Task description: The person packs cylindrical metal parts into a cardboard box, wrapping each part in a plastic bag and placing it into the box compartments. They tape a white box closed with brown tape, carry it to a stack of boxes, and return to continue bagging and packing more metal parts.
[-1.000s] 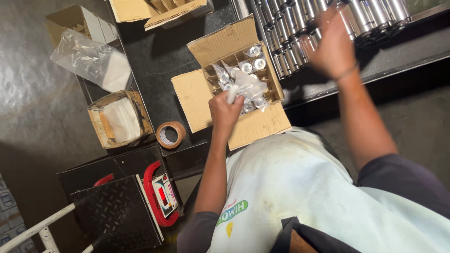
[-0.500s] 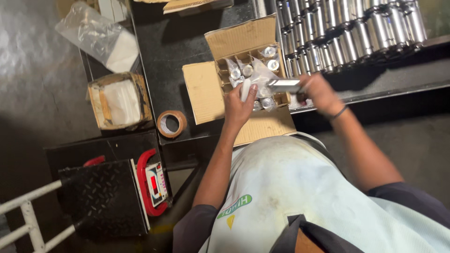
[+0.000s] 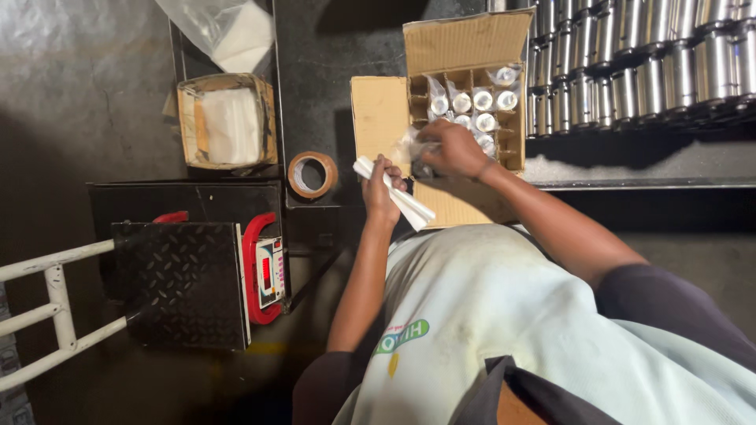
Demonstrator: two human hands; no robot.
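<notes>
Two hands work at the open carton (image 3: 465,79), and I take everything from that box. My left hand (image 3: 383,187) is clenched around a white folded strip (image 3: 394,194), held just off the carton's near left corner, the strip slanting down toward my apron (image 3: 504,315). My right hand (image 3: 450,148) sits at the carton's near edge, its fingers closed on a clear plastic-wrapped piece (image 3: 415,144) over the divider cells; I cannot tell how firm that hold is. Inside the carton, bagged metal cans (image 3: 482,100) stand upright in the far cells. Right of the carton, rows of bare metal cans (image 3: 630,63) crowd the bench. Just left of the carton's flap lies a tape roll (image 3: 312,174). Further left sits a small box (image 3: 227,120) with white sheets in it, and beyond that a plastic bag (image 3: 220,27). Near me and left of the carton stands a scale (image 3: 189,279) with a red-framed display.
</notes>
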